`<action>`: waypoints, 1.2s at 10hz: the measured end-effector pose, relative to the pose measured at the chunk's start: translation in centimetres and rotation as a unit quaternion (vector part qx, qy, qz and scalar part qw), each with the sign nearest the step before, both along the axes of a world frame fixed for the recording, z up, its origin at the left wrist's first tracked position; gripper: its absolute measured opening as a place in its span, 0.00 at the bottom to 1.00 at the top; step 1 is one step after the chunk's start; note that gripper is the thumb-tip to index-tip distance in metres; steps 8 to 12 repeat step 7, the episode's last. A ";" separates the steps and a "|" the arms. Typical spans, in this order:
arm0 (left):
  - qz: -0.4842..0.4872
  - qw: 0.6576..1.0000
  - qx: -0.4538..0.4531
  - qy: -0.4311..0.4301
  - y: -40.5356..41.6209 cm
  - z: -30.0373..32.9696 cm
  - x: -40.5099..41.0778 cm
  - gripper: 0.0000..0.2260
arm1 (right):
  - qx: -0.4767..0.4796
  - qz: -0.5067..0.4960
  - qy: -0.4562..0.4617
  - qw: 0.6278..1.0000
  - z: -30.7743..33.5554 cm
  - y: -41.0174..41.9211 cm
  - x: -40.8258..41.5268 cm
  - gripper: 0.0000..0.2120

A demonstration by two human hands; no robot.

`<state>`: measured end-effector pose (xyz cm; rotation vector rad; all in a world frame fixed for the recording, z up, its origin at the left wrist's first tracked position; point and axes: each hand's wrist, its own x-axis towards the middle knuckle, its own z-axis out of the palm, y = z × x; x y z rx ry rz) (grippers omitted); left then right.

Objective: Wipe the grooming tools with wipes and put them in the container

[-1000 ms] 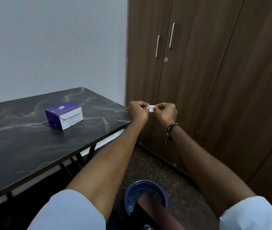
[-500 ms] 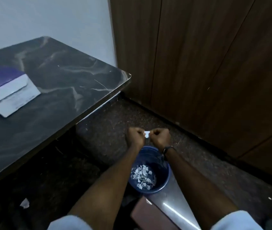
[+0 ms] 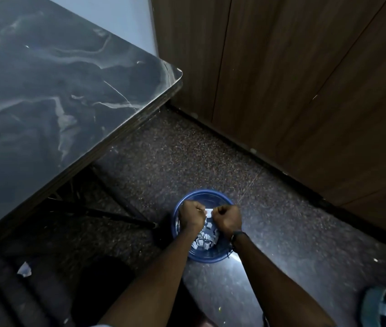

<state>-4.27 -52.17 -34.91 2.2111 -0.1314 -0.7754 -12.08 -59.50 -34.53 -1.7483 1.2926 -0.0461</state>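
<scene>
My left hand (image 3: 191, 215) and my right hand (image 3: 227, 218) are held close together above a blue bin (image 3: 201, 197) on the floor. Between them they pinch a small white wipe packet (image 3: 208, 212), one hand on each end. The fingers of both hands are curled tight, so most of the packet is hidden. The bin holds several small white and grey torn wrappers (image 3: 205, 239). No grooming tool is in view.
A dark marble-patterned table (image 3: 53, 90) fills the upper left, its corner near a brown wooden wardrobe (image 3: 293, 79). Table legs (image 3: 116, 215) stand left of the bin. A white scrap (image 3: 24, 269) lies on the speckled floor. A slipper (image 3: 385, 308) shows at the bottom right.
Both hands, still pinching the packet, came down from chest height beside the table to just over the blue bin. My view tilted downward, and the purple box left the frame.
</scene>
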 end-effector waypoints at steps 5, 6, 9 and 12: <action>-0.098 0.990 0.095 -0.026 3.3 0.6 -0.1 0.11 | -0.005 0.053 0.074 0.996 -0.6 0.3 -1.8 0.11; -0.129 0.985 0.107 -0.038 3.7 1.1 -0.1 0.11 | -0.016 0.117 0.096 0.988 0.0 0.6 -1.8 0.12; -0.198 0.968 0.138 -0.069 4.1 1.8 -0.5 0.23 | -0.064 0.194 0.125 0.971 0.4 1.0 -1.7 0.17; -0.198 0.968 0.138 -0.069 4.1 1.8 -0.5 0.23 | -0.064 0.194 0.125 0.971 0.4 1.0 -1.7 0.17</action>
